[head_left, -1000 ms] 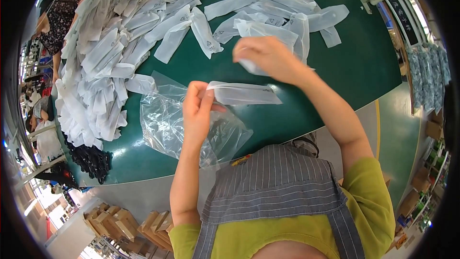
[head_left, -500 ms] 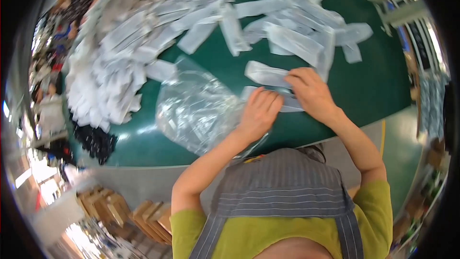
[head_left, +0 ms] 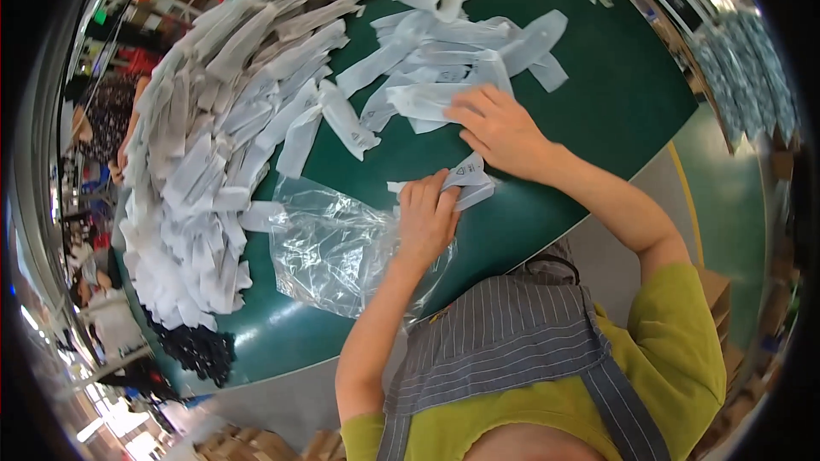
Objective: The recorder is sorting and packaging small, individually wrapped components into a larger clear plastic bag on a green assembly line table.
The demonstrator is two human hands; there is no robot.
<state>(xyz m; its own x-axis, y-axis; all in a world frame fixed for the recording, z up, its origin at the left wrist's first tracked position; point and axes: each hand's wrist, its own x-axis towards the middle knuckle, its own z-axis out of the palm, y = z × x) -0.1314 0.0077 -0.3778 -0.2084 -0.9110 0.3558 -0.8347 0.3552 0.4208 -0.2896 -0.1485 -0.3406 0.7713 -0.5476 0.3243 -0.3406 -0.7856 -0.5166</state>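
Observation:
My left hand [head_left: 430, 218] is closed over a small stack of flat, translucent white packets [head_left: 471, 172], which lies on the green table near me. Dark print shows on the top one. My right hand [head_left: 502, 132] is stretched out above and to the right, fingers apart, its fingertips at the right end of another white packet [head_left: 418, 101] on the near side of a loose pile [head_left: 444, 51]. A clear plastic bag [head_left: 329, 252], crumpled and shiny, lies left of my left hand, partly under that forearm.
A large heap of white packets [head_left: 196, 171] covers the table's left side. Black small items [head_left: 196, 350] lie at its near left corner. The green table [head_left: 598, 77] extends to the right. Cardboard boxes [head_left: 248, 444] stand on the floor lower left. A person's arm [head_left: 132, 124] shows beyond the heap.
My right hand has left the packets near my left hand and reached out to the pile. The separate packet now lies with those under my left hand. The whole view has turned.

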